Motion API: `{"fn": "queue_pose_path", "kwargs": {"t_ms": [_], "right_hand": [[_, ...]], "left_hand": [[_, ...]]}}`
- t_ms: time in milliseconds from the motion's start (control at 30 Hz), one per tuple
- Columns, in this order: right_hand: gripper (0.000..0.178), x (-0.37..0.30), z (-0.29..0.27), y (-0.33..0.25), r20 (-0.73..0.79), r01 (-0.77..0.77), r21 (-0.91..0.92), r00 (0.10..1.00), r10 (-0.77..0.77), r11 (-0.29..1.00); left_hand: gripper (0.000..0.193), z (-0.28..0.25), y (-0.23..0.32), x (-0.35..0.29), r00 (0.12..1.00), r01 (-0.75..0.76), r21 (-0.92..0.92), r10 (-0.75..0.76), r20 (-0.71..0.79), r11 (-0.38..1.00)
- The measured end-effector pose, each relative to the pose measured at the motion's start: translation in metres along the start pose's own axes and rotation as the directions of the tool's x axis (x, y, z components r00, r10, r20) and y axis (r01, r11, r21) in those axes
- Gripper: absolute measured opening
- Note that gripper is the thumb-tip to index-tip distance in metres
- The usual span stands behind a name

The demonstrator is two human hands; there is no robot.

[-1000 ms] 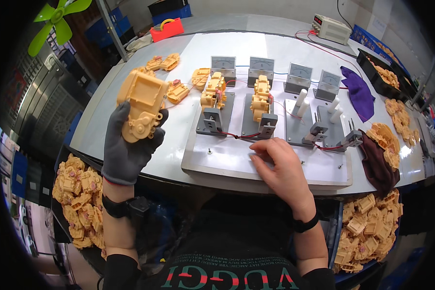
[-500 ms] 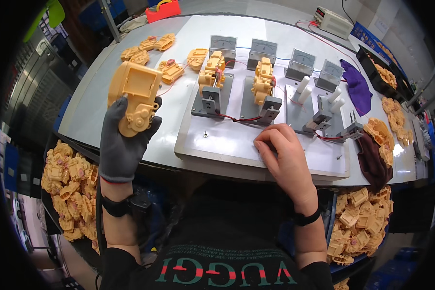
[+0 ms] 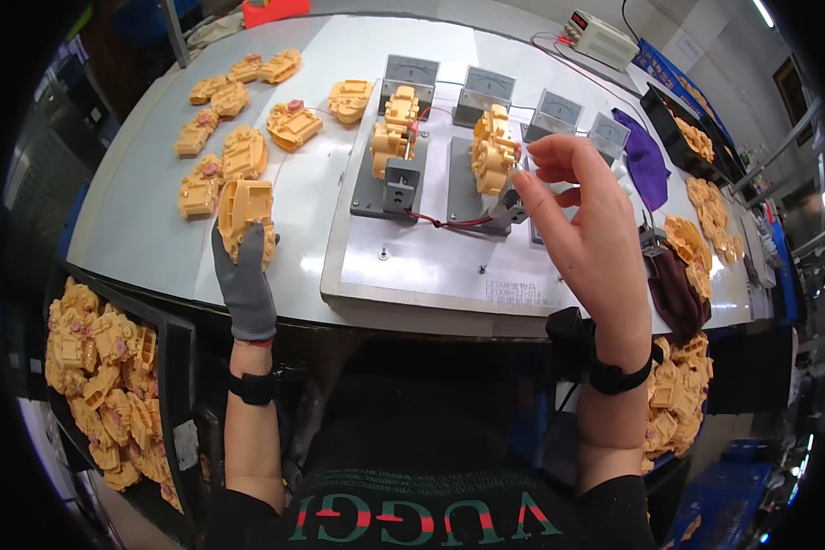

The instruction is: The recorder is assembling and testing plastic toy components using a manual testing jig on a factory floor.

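Observation:
My left hand (image 3: pixel 246 280), in a grey glove, is closed on a yellow plastic gearbox housing (image 3: pixel 247 203) at the table's left, close to several similar housings (image 3: pixel 245 151). Bare, my right hand (image 3: pixel 588 220) is raised over the test board (image 3: pixel 412 266), its thumb and fingers apart and nothing visible between them. Its thumb tip is beside the yellow gearbox (image 3: pixel 493 158) on the second fixture; whether they touch I cannot tell. Another yellow gearbox (image 3: pixel 394 137) sits on the first fixture. My right hand and wrist partly hide the fixtures on the right.
Analog meters (image 3: pixel 484 92) line the board's back. A purple cloth (image 3: pixel 643 160) and a dark brown cloth (image 3: pixel 676 298) lie to the right. Bins of yellow housings stand below left (image 3: pixel 110 376) and below right (image 3: pixel 676 399). A power supply (image 3: pixel 600 41) stands at the back.
My left hand has lowered the housing toward the others at the table's left. My right hand has risen from the board's front to the second fixture, its fingers spreading. The view has shifted.

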State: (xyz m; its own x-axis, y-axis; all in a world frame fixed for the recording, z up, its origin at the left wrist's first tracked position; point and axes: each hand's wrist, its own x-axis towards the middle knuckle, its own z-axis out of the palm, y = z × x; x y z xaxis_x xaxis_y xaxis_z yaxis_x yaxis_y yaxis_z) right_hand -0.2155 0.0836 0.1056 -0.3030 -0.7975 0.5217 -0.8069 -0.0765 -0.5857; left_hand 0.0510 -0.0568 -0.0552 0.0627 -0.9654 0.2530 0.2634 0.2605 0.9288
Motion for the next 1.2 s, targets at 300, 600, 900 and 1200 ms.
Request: {"fn": "queue_pose_path", "kwargs": {"t_ms": [300,600,900,1200], "right_hand": [[0.011,-0.051,0.001,-0.003,0.214,-0.099,-0.222,0.966,0.148,0.97],[0.009,-0.057,0.033,0.018,0.294,-0.121,-0.146,0.942,0.16,0.982],[0.014,-0.06,0.024,0.013,0.263,-0.341,-0.051,0.902,0.342,0.939],[0.026,-0.057,0.005,0.03,0.002,-0.213,0.11,0.977,0.214,0.971]], "left_hand": [[0.045,-0.001,0.001,-0.001,0.993,-0.107,0.178,0.096,0.067,0.978],[0.045,-0.003,0.0,-0.003,1.0,0.024,0.017,-0.024,-0.007,1.0],[0.044,-0.001,0.001,-0.003,1.0,-0.023,0.045,0.024,-0.013,0.999],[0.044,-0.006,-0.002,0.001,0.996,-0.086,0.084,0.084,0.02,0.993]]}}
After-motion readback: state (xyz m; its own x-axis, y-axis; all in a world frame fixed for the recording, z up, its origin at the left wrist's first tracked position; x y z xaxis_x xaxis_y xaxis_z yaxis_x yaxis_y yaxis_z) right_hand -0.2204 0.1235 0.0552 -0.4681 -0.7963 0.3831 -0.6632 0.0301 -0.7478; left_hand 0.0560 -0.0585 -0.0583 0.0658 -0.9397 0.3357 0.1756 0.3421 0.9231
